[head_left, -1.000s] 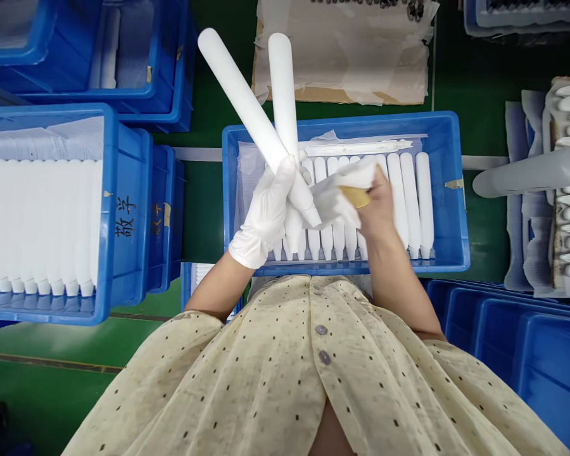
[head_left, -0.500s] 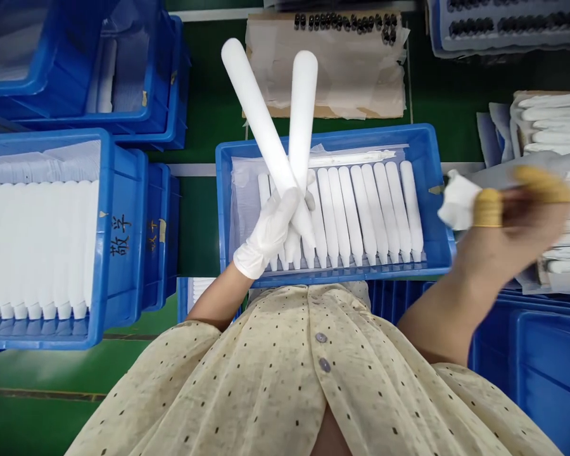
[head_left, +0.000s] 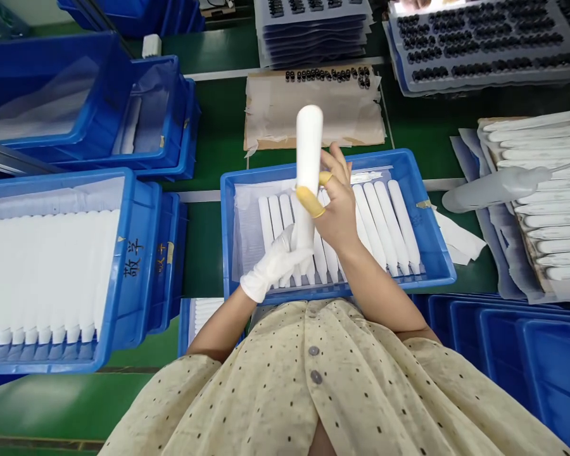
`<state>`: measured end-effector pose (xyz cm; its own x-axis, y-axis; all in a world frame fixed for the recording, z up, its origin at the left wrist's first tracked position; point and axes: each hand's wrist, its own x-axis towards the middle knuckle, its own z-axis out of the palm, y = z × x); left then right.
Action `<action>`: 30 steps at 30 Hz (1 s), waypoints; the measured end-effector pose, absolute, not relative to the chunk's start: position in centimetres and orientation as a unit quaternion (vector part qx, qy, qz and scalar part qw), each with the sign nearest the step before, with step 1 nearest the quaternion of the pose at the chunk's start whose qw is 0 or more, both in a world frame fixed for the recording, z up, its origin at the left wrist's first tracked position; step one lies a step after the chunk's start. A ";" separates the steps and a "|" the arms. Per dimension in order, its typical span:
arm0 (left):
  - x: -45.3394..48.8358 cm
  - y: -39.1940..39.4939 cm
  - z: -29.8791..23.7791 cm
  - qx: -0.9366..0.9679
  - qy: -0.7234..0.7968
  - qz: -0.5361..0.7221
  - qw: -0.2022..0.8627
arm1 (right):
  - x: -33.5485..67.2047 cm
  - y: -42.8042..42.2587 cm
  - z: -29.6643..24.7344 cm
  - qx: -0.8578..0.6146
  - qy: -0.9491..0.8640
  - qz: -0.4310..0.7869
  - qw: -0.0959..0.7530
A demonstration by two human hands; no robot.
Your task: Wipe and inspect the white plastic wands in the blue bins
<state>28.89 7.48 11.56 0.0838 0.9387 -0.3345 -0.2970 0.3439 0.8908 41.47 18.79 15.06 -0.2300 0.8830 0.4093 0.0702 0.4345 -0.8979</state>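
A white tube stands upright over the blue bin, which holds a row of several white tubes lying side by side. My left hand, in a white glove, is closed round the tube's lower end. My right hand, with yellow finger cots on thumb and a finger, grips the same tube at mid-height, thumb in front and fingers behind. Whether a second tube stands behind the first is hidden. A white cloth lies on the table just right of the bin.
A large blue bin full of white tubes sits at the left, with more blue bins behind it and at lower right. Cardboard with paper lies beyond the middle bin. Grey trays of black parts are at top right. Stacked tubes and a grey nozzle are at the right.
My right hand swung out right with the cloth, left it beside the bin, and came back to grip the tube. The two crossed tubes now appear as one upright tube.
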 end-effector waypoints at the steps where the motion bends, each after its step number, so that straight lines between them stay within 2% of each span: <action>1: 28.8 7.5 11.6 0.315 0.489 0.467 0.666 | 41.3 18.5 14.7 -0.359 -0.646 0.425 0.523; 4: 28.8 7.7 11.9 0.284 0.489 0.477 0.673 | 41.0 18.0 13.6 -0.368 -0.533 0.538 0.540; 9: 28.9 8.0 11.7 0.276 0.490 0.512 0.649 | 40.9 19.1 11.6 -0.344 -0.445 0.664 0.493; 19: 28.0 8.4 12.1 0.256 0.481 0.542 0.640 | 39.8 19.4 9.0 -0.348 -0.450 0.681 0.461; 25: 27.5 7.7 11.5 0.290 0.478 0.529 0.638 | 39.6 17.1 10.1 -0.367 -0.477 0.656 0.455; 30: 27.3 7.1 11.7 0.312 0.524 0.486 0.626 | 40.2 15.7 10.5 -0.352 -0.461 0.681 0.447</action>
